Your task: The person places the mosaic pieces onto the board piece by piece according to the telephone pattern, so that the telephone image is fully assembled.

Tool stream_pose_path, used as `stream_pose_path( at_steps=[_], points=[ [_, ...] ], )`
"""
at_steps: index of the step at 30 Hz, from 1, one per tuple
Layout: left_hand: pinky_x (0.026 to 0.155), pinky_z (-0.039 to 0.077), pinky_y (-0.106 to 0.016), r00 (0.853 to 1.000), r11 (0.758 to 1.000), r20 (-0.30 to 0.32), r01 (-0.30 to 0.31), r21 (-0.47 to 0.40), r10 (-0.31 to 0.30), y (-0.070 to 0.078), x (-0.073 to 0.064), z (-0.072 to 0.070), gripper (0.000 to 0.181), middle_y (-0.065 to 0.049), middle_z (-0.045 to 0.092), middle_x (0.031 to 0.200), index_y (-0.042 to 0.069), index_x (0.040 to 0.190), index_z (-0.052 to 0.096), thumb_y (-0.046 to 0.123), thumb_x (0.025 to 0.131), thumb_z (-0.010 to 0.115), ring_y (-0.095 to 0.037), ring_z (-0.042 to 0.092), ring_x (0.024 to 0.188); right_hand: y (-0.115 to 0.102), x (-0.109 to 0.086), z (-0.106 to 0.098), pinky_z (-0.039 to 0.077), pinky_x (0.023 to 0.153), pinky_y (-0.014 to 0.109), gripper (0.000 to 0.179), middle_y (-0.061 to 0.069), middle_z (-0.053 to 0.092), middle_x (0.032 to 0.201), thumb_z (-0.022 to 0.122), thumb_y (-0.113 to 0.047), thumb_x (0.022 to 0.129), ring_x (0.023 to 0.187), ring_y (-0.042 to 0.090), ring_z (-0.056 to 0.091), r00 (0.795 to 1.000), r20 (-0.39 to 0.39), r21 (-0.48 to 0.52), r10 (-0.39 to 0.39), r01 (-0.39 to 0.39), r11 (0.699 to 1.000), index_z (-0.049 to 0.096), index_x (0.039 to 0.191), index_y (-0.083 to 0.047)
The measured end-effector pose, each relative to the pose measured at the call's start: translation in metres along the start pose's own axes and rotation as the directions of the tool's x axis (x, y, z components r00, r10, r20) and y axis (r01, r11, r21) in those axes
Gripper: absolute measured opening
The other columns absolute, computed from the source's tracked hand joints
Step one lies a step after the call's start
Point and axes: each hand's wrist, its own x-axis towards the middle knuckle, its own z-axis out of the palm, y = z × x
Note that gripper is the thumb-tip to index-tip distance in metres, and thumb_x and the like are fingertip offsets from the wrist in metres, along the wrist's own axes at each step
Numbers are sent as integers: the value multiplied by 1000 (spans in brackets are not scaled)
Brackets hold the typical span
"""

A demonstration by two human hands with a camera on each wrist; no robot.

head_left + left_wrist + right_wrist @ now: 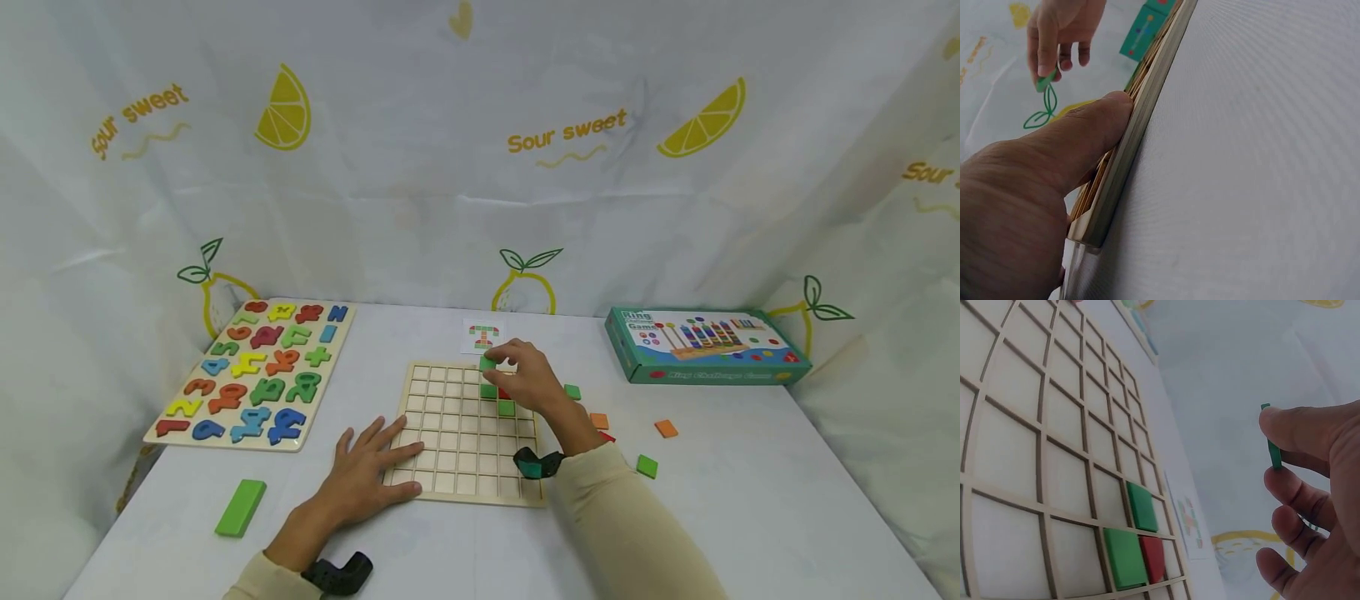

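Observation:
A wooden grid board [447, 461] lies flat on the white table. My left hand [366, 477] rests with spread fingers on its left edge; the left wrist view shows the thumb [1094, 122] against the frame. Over the board's far side, my right hand [528, 377] pinches a green square tile [487, 363] between thumb and fingers. In the right wrist view this tile [1274, 453] is seen nearly edge-on, raised off the grid. Two green tiles [1125, 556] [1142, 506] and a red tile [1153, 557] sit in neighbouring cells.
Behind the board lies a small pattern card [483, 335]. Loose green [647, 466] and orange tiles [665, 428] are scattered at right, before a green game box [708, 371]. A number-and-letter puzzle board [251, 375] lies at left, with a green block [241, 508] nearer me.

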Motion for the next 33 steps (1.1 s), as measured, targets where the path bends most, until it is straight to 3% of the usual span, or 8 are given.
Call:
stream_pose_path(
  at_steps=[8, 21, 28, 33],
  points=[
    [104, 4, -67, 1000, 1000, 6, 13, 8, -13, 1, 0, -2, 60, -6, 37, 152, 24, 130, 64, 55, 78, 72, -37, 21, 141, 13, 9, 26, 45, 84, 44, 26, 7, 62, 106, 68, -15, 91, 101, 29, 53, 989, 88, 0, 122, -122, 993, 69, 115, -5],
    [104, 4, -67, 1000, 1000, 9, 5, 7, -5, 1, 0, -2, 61, -6, 37, 152, 25, 130, 64, 58, 79, 70, -37, 20, 141, 25, 11, 46, 47, 80, 40, 21, 8, 63, 96, 71, -12, 87, 93, 27, 57, 993, 93, -132, 70, -57, 990, 73, 106, -3],
    [104, 4, -67, 1000, 1000, 9, 5, 6, -5, 1, 1, -1, 61, -6, 36, 152, 25, 130, 64, 58, 79, 70, -37, 20, 141, 27, 10, 48, 42, 73, 40, 22, 7, 59, 97, 71, -18, 88, 90, 26, 50, 990, 106, -202, 98, -75, 977, 73, 107, -8],
    [104, 5, -67, 1000, 1000, 13, 10, 11, -10, 2, 1, -1, 61, -6, 37, 151, 25, 130, 64, 58, 79, 70, -37, 20, 141, 26, 9, 49, 42, 74, 41, 22, 7, 58, 97, 72, -19, 87, 91, 27, 49, 988, 111, -193, 107, -84, 978, 73, 106, -10]
  ],
)
